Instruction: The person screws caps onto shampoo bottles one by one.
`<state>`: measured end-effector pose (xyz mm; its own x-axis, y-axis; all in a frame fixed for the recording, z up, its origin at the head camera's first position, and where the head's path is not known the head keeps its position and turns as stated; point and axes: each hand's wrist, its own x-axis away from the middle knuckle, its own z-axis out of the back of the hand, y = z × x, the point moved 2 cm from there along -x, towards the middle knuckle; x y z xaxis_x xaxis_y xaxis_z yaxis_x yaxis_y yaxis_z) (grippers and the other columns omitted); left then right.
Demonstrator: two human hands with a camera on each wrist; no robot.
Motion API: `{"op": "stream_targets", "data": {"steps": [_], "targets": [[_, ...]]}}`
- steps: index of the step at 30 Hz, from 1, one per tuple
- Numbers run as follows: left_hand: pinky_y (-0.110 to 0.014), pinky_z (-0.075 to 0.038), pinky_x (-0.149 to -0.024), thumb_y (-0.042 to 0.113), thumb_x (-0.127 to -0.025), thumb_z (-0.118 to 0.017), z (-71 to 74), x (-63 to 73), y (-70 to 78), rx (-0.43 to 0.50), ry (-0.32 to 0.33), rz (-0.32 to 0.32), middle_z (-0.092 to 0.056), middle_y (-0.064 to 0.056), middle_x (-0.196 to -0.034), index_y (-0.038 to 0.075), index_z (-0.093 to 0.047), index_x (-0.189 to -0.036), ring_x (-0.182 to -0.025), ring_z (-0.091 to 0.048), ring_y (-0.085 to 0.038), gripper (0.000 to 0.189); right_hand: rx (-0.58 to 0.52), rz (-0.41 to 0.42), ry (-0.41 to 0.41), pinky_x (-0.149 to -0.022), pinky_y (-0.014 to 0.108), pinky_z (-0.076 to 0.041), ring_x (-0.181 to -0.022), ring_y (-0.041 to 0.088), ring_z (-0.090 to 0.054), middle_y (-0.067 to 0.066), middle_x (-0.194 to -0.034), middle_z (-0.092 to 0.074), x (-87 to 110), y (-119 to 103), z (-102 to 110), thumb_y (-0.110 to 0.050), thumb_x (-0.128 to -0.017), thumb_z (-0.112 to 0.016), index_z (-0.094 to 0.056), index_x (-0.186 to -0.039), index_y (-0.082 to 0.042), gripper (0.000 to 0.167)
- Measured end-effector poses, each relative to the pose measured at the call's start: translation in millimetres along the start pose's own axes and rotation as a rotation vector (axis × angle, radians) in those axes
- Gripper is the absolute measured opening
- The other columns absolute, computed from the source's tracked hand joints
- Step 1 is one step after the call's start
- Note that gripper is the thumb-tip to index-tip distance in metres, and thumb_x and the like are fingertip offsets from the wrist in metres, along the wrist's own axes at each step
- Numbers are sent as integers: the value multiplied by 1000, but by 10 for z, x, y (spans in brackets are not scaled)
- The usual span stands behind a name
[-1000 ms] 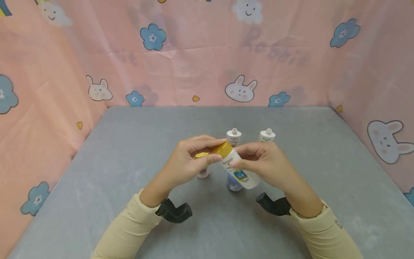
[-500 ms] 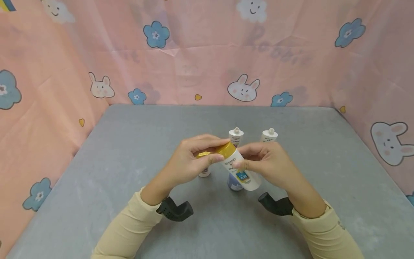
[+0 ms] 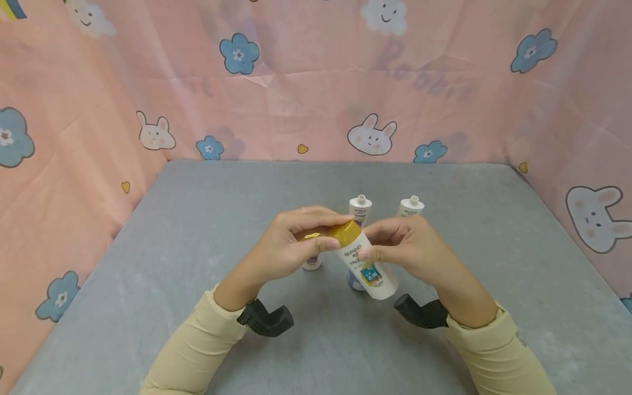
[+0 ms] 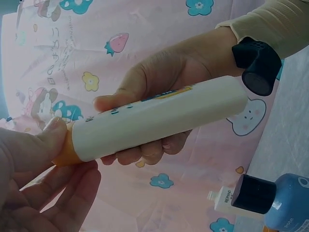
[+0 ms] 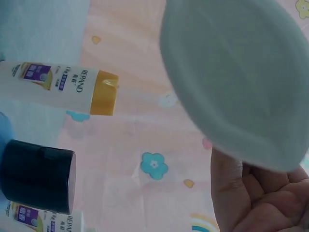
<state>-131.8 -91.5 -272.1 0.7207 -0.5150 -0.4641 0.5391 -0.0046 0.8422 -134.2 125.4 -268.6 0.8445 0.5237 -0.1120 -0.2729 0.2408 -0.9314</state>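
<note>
White bottle (image 3: 374, 274), one, with yellow cap (image 3: 345, 234): raised above the grey tabletop (image 3: 222, 203), between the two hands. Long axis slanting in the head view, cap end to the upper left, blunt base end to the lower right and nearer the person. Label side up, "REPAND" legible, smaller print not.

Left hand (image 3: 291, 249): grip closed to the cap's width, thumb and fingers pinching the yellow cap.

Right hand (image 3: 415, 249): grip curled about the bottle's body, thumb on the label face, fingers on the far side.

Neck of the held bottle: hidden by the cap; how tightly it is seated cannot be told. Base end: large in the right wrist view, cut by the frame's edge.

Blue bottle (image 3: 355, 282): upright, mostly hidden behind the held bottle; its black cap (image 4: 253, 194) shows in the left wrist view.

Yellow-capped bottle (image 3: 311, 262): upright, partly behind the left hand.

Uncapped bottles, two: left one (image 3: 360, 207) and right one (image 3: 412, 205), upright, well apart, necks bare, lower parts hidden by the hands.
</note>
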Motion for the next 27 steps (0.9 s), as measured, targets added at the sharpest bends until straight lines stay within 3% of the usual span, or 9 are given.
{"op": "stream_targets", "data": {"steps": [3, 6, 10, 13, 20, 27], "targets": [[-35, -57, -96, -2, -91, -67, -13, -9, 4, 20, 15, 51, -65, -22, -124, -8, -63, -126, -110, -64, -26, 36, 13, 9, 36, -76, 30, -61, -84, 11, -73, 13, -98, -76, 9, -8, 5, -9, -86, -77, -73, -107, 6, 26], [-31, -58, -93, -1, -93, -66, -37, -20, 3, 47, 60, 141, -65, -17, -128, -3, -63, -130, -112, -65, -22, 37, 55, -8, 101, -75, 31, -61, -84, 11, -73, 16, -102, -76, 14, -18, 7, -11, -86, -77, -73, -109, 4, 28], [-29, -59, -91, 2, -92, -68, -66, -25, -11, 137, 154, 266, -66, -15, -128, 0, -64, -129, -111, -67, -20, 37, 85, -87, 158, -74, 31, -60, -83, 10, -72, 15, -104, -76, 2, -28, -1, -17, -87, -78, -74, -112, -1, 30], [-31, -58, -92, 2, -90, -70, -78, -25, -21, 196, 214, 322, -68, -15, -124, 1, -66, -126, -110, -68, -20, 36, 77, -135, 180, -74, 30, -60, -82, 11, -72, 12, -103, -76, -4, -36, -10, -20, -86, -79, -75, -112, -4, 31], [-28, -58, -91, 0, -86, -74, -121, -25, -21, 262, 297, 383, -69, -15, -120, 0, -66, -121, -104, -68, -17, 36, 31, -164, 223, -75, 27, -60, -88, 8, -72, 7, -107, -77, -17, -39, -43, -24, -85, -80, -73, -118, -8, 38], [-27, -58, -91, -5, -86, -72, -149, -35, -20, 304, 323, 356, -70, -15, -120, -3, -65, -122, -103, -69, -16, 37, 17, -168, 228, -78, 27, -59, -90, 8, -72, 6, -107, -76, -25, -44, -56, -23, -83, -82, -73, -118, -7, 39]]}}
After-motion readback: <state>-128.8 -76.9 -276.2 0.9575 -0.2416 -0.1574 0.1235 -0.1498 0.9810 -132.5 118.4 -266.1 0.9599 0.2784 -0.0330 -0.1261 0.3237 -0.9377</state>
